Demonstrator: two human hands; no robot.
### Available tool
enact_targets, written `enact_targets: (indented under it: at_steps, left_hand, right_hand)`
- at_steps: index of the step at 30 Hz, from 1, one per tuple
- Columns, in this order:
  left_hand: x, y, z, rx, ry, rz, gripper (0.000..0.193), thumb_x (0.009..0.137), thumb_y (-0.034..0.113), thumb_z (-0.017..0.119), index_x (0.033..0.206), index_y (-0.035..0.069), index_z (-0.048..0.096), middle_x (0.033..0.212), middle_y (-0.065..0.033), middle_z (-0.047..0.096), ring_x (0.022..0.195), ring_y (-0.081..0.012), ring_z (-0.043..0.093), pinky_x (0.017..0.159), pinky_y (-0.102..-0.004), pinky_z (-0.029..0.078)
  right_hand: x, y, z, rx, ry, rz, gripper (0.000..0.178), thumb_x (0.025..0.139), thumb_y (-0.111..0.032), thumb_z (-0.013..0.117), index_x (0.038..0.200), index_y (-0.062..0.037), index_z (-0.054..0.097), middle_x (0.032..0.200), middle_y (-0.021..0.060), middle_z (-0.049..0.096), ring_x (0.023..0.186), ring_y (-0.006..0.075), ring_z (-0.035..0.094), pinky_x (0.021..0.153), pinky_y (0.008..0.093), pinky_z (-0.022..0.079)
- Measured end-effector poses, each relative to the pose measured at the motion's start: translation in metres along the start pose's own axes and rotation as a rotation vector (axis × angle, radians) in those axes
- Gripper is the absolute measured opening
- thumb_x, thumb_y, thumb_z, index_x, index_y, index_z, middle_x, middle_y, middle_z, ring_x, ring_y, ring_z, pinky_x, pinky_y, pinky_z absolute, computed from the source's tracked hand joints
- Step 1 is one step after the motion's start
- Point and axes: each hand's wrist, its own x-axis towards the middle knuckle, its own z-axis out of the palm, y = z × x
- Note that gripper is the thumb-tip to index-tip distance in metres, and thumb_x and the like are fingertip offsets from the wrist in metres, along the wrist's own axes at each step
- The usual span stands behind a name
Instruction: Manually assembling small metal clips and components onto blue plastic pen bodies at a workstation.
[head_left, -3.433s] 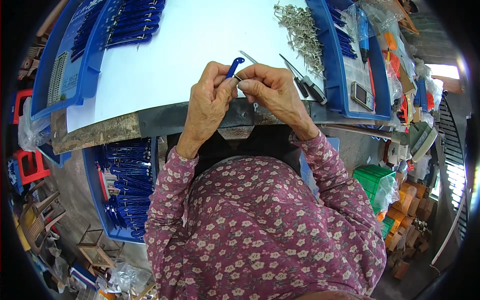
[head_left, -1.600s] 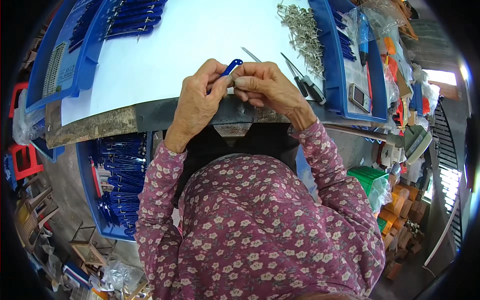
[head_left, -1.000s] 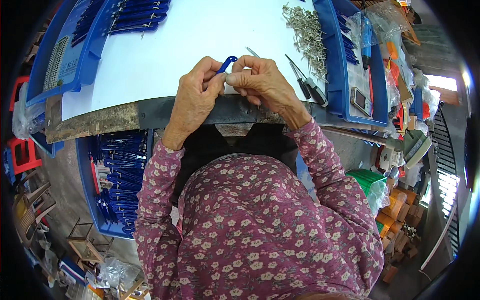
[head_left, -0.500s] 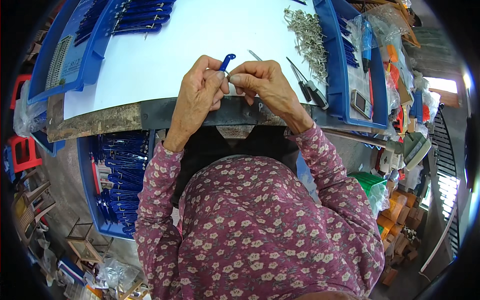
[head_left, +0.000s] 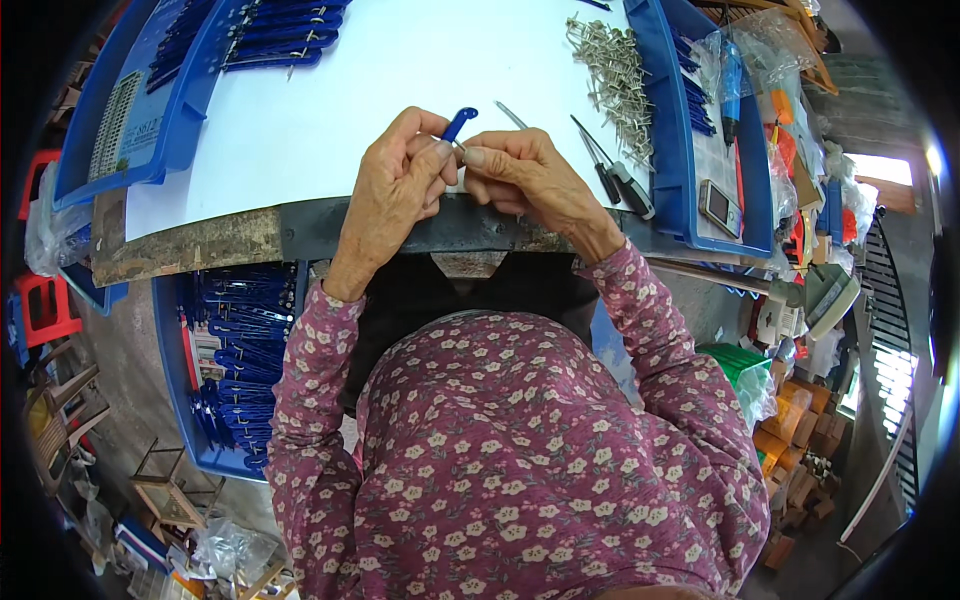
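Note:
Over the near part of the white sheet (head_left: pixel 300 140), my left hand (head_left: pixel 395 190) grips a small blue plastic handle (head_left: pixel 459 124), its rounded end standing up past the fingers. My right hand (head_left: pixel 530 178) meets it from the other side, thumb and forefinger pinched on a thin metal pin (head_left: pixel 459 146) at the handle's edge. How far the pin sits in the handle cannot be made out. The fingers of my left hand cover the handle's lower part. A pile of small metal pins (head_left: pixel 615 85) lies to the right, beyond my right hand.
Two screwdrivers (head_left: pixel 630 188) lie right of my right hand. A blue tray (head_left: pixel 680 165) at the right holds blue pieces and a small device (head_left: pixel 720 208). Another blue tray (head_left: pixel 185 125) stands at the left, near stacked blue handles (head_left: pixel 285 35). Below the table edge, a bin (head_left: pixel 180 400) holds many more.
Both hands stay nearly in place. The blue handle has tilted slightly to the right, and my right hand has shifted a little downward while still pinching the pin.

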Motion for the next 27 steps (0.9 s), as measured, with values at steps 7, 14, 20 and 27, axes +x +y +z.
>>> enact_targets:
  at_steps: [7,14,20,27]
  left_hand:
    - [0.000,0.001,0.001,-0.130,0.014,0.007,0.027,0.090,0.015,0.046,0.109,-0.004,0.041,0.072,-0.0087,0.055,0.051,-0.0067,0.046,0.044,-0.0203,0.045]
    - [-0.001,0.020,-0.002,-0.298,-0.113,-0.051,0.034,0.087,0.009,0.045,0.116,-0.006,0.035,0.076,-0.0165,0.057,0.054,-0.0109,0.053,0.047,-0.0263,0.052]
    - [0.002,0.013,-0.003,-0.463,-0.023,-0.033,0.031,0.086,0.009,0.046,0.113,-0.007,0.040,0.076,-0.0156,0.057,0.054,-0.0107,0.050,0.050,-0.0261,0.051]
    - [0.006,0.007,-0.001,-0.613,-0.020,-0.176,0.025,0.089,0.013,0.044,0.107,-0.005,0.046,0.071,-0.0108,0.054,0.049,-0.0069,0.042,0.040,-0.0183,0.035]
  right_hand:
    - [0.006,0.000,0.003,-0.329,0.217,-0.210,0.020,0.084,-0.019,0.058,0.087,0.0005,0.062,0.055,-0.0032,0.046,0.047,0.0021,0.037,0.041,0.0180,0.028]
    - [0.001,-0.003,0.001,-0.768,0.311,-0.387,0.017,0.082,-0.015,0.059,0.086,0.0013,0.061,0.054,-0.0014,0.047,0.050,0.0039,0.040,0.045,0.0201,0.032]
    - [-0.008,-0.016,0.006,-0.473,0.291,-0.276,0.021,0.085,-0.021,0.058,0.089,-0.0009,0.063,0.055,-0.0015,0.050,0.048,0.0029,0.041,0.042,0.0186,0.030]
    - [-0.013,-0.024,0.013,-0.367,0.196,-0.233,0.025,0.086,-0.025,0.055,0.092,-0.0029,0.063,0.055,-0.0014,0.051,0.044,0.0018,0.040,0.040,0.0155,0.027]
